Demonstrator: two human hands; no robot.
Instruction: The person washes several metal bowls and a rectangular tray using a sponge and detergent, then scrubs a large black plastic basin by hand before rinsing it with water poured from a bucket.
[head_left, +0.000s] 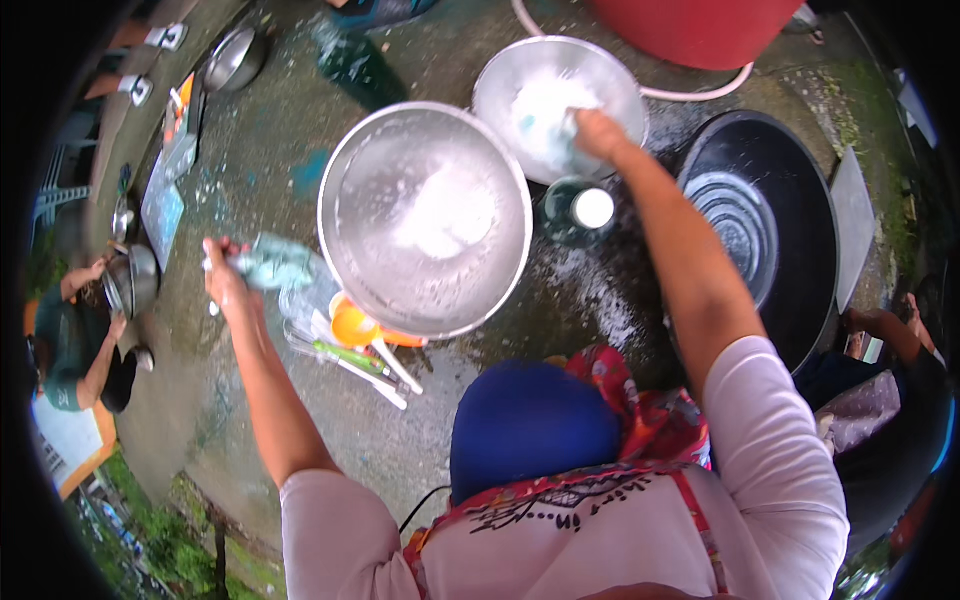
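Note:
A pale green plastic item (279, 261), perhaps a bag or cloth, is gripped in my left hand (227, 281) at the left. Over the wide metal basin (551, 60) at the upper centre, my right hand (600, 136) is closed at the white suds; whether it holds a sponge is hidden. A larger metal bowl (360, 187) with white foam in it stands between my hands. Just below the basin is a dark green bottle (559, 217) with a white cap. Below my left hand's item lie an orange ladle (355, 325), a wire whisk (304, 337) and other utensils.
A large black tub (806, 225) stands at the right, with a grey slab (853, 225) beside it. A red tub (690, 30) and a pale hose (712, 94) are at the top. A second green bottle (360, 67) lies above the bowl. Other people are at the left and right edges.

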